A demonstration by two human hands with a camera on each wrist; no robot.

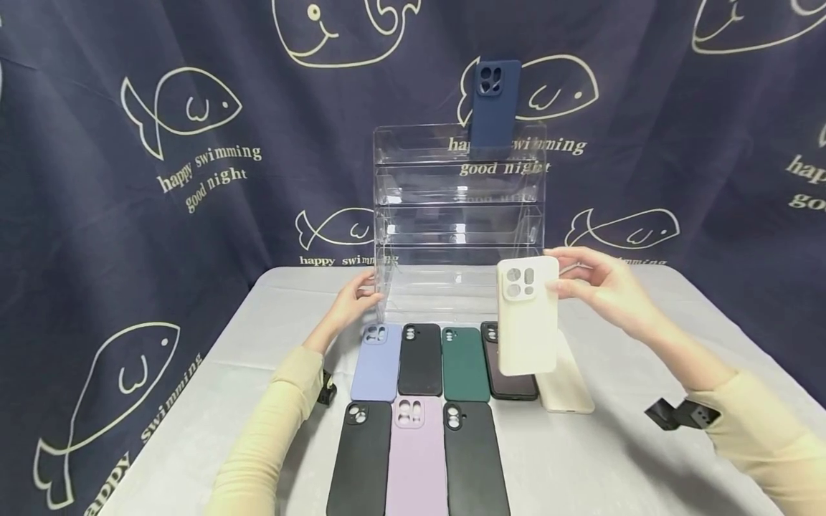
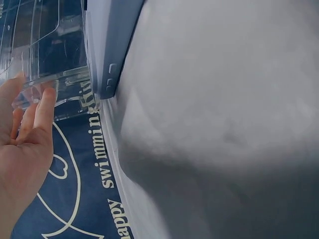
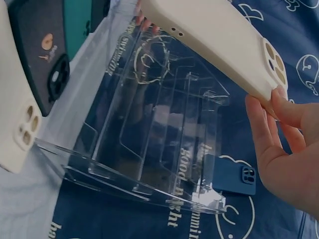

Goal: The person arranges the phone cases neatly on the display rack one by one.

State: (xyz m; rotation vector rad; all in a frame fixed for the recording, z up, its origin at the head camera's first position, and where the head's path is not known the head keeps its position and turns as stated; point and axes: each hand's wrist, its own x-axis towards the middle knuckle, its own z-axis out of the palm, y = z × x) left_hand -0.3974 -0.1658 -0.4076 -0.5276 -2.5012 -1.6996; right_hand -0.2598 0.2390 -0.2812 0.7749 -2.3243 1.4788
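Note:
My right hand (image 1: 596, 287) pinches a cream phone case (image 1: 528, 322) by its upper right edge. The case is upright in the air, in front of the lower right part of a clear tiered display stand (image 1: 452, 287). In the right wrist view, the thumb and fingers hold this cream case (image 3: 224, 45) near its camera cutout. At the stand's lower left side, my left hand (image 1: 357, 297) grips the clear edge; the left wrist view shows thumb and fingers about the stand (image 2: 65, 74). A dark blue case (image 1: 495, 104) stands in the top tier, toward the right.
Before the stand lie a light blue case (image 1: 376, 365), a black case (image 1: 420, 362), a green case (image 1: 466, 365), a dark-framed case (image 1: 516, 385) and another cream case (image 1: 568, 380). Nearer lie a lilac case (image 1: 417, 459) and two black ones. A fish-print curtain (image 1: 310, 172) hangs behind.

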